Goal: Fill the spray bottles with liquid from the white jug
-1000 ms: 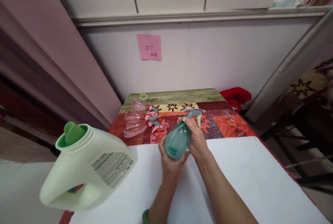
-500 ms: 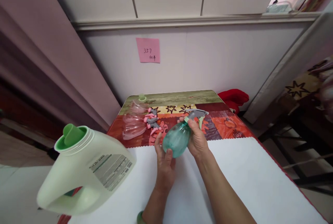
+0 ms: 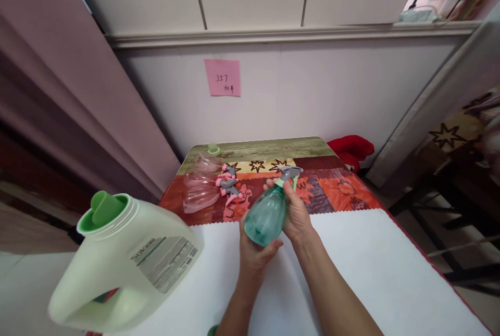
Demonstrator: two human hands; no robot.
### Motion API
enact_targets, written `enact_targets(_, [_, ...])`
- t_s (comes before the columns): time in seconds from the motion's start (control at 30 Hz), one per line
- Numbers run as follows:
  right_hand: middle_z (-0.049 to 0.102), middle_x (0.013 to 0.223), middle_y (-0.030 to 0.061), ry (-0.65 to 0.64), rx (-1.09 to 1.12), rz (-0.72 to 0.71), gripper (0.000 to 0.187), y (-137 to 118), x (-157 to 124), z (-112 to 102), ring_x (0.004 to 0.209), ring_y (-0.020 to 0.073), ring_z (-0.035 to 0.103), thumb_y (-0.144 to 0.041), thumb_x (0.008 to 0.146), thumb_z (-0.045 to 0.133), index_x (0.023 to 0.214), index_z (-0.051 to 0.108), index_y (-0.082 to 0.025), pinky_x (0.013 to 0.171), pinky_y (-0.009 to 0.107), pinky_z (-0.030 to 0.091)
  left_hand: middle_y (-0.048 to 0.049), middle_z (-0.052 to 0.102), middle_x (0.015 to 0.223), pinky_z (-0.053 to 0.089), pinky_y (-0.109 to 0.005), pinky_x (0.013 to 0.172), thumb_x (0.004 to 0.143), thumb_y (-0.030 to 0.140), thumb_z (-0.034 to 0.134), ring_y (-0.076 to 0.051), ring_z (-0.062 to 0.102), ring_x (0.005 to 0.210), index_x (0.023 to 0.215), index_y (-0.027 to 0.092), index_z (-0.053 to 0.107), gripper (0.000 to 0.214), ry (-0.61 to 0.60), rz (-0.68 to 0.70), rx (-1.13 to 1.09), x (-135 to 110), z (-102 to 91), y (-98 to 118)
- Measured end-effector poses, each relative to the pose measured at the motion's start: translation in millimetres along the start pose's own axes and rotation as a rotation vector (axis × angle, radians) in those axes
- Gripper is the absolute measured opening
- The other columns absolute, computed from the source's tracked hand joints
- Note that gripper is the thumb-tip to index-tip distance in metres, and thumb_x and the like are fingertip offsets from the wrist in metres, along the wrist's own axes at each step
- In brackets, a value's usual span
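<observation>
A clear green spray bottle (image 3: 266, 216) with a grey trigger head and pale green collar is tilted over the white part of the table, its head pointing away to the right. My left hand (image 3: 253, 255) is wrapped round the bottle's base, with the thumb along its near side. Around the neck, just below the collar, closes my right hand (image 3: 296, 216). Left of my hands stands a large pale green jug (image 3: 128, 263), uncapped, with a green spout in its mouth and a printed label. Farther back lie several pink spray bottles (image 3: 201, 190) with grey-and-pink heads.
A small green cap (image 3: 213, 149) sits at the table's far left. The patterned cloth (image 3: 336, 190) covers the table's far half, a white sheet (image 3: 359, 258) the near half. A pink note (image 3: 222, 77) is stuck on the wall; a red cloth item (image 3: 351, 148) lies beyond the table's right corner.
My left hand has shifted its hold, from fingertips on the bottle's lower side to cupping the base. The spray bottle has turned slightly, its head a little farther left.
</observation>
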State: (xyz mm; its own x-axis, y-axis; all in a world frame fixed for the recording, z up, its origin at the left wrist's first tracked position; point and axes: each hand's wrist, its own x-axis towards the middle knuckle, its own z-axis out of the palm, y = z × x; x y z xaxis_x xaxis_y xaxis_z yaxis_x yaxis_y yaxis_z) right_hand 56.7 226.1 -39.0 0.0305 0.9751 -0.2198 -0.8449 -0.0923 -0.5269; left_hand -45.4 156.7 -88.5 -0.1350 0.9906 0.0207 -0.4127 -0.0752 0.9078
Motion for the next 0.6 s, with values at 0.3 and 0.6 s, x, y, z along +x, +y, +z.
enact_targets(0.3, [0.077,0.107,0.0039,-0.268,-0.288,-0.112,0.063,-4.2,-19.6,14.9,0.097,0.0267,0.071,-0.068,0.068,0.079,0.115,0.069,-0.027,0.073,0.034,0.058,-0.0134,0.075,0.082,0.047,-0.027,0.045,0.071,0.071,0.069,-0.019,0.066,0.057,0.097,0.013,0.074,0.064,-0.113,-0.268,-0.384,6.0,-9.1,20.1])
enact_targets(0.6, [0.076,0.096,0.0085,-0.471,-0.436,-0.131,0.047,-22.5,-23.8,1.9,0.102,0.029,0.069,-0.057,0.067,0.084,0.098,0.072,-0.023,0.092,0.042,0.053,-0.0161,0.069,0.058,0.038,-0.023,0.03,0.067,0.098,0.031,-0.018,0.061,0.037,0.082,-0.001,0.073,0.108,-0.416,-0.893,-0.44,8.7,-20.9,16.2])
